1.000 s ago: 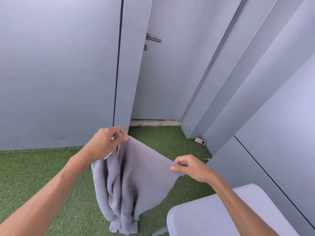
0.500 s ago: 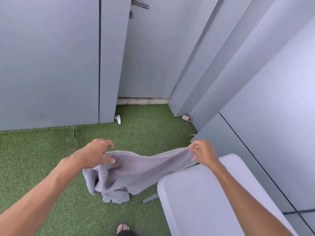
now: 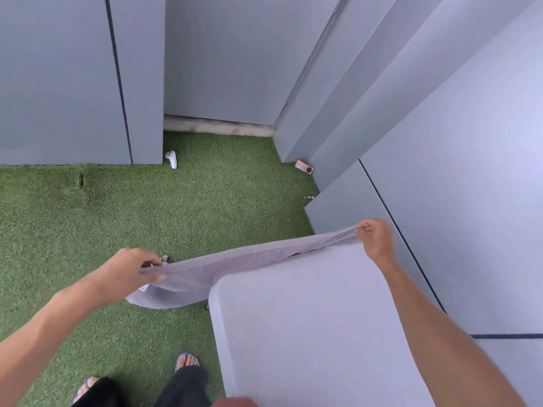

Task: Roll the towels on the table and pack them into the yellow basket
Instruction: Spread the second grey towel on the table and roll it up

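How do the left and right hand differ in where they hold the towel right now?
The left hand grips the towel out over the grass; the right hand pinches its other end above the table by the far edge. The left sits nearer, the right farther. Both hold it stretched.

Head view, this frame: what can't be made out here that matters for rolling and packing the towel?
- Yellow basket: not in the head view at all.
- Table: cut off by the bottom edge; the right forearm covers part of it.
- Towel: its far stretch dips behind the table edge; whether it touches the top is unclear.
- Left hand and right hand: the hands' fingertips are tucked in the cloth.
- Small white object on the grass: too small to identify.
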`<state>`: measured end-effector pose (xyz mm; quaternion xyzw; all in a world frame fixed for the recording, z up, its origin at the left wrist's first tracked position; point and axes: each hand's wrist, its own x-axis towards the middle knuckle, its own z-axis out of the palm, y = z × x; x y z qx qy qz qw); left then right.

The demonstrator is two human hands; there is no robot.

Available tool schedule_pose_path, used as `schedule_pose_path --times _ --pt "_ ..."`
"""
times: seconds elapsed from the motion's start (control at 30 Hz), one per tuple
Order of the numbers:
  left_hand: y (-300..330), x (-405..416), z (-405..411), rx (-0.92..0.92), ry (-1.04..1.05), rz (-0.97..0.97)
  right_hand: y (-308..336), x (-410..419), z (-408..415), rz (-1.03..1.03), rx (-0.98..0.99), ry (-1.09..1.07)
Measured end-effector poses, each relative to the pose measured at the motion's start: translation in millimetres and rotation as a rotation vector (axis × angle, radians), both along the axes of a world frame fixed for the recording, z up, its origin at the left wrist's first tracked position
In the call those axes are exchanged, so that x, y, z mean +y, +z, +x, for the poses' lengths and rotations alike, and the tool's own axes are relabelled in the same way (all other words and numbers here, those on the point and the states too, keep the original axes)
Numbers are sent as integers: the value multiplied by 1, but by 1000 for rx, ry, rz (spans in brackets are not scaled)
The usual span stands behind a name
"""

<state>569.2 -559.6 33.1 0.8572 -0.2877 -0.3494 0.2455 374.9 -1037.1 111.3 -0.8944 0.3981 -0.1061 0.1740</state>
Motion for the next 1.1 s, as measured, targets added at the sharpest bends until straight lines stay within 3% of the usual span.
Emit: schedule_pose_path --times 0.17,0.33,0.47,0.6,0.7,1.1 --pt "-30 -56 -39 -190 267 -235 -33 -96 -11 25 28 -17" --pt "-36 -115 -61 -291 404 -312 -37 -170 1 30 -74 -1" --pt "-31 -144 -69 -315 335 -286 -44 -202 0 -28 -166 -6" --pt "-47 -146 -90 -339 239 -122 -91 -211 -39 -20 22 60" --pt "-57 -144 -113 -371 243 -44 -130 -213 -72 23 128 -26" --pt "-59 -144 -175 -471 291 -5 -155 -204 -135 78 140 -220"
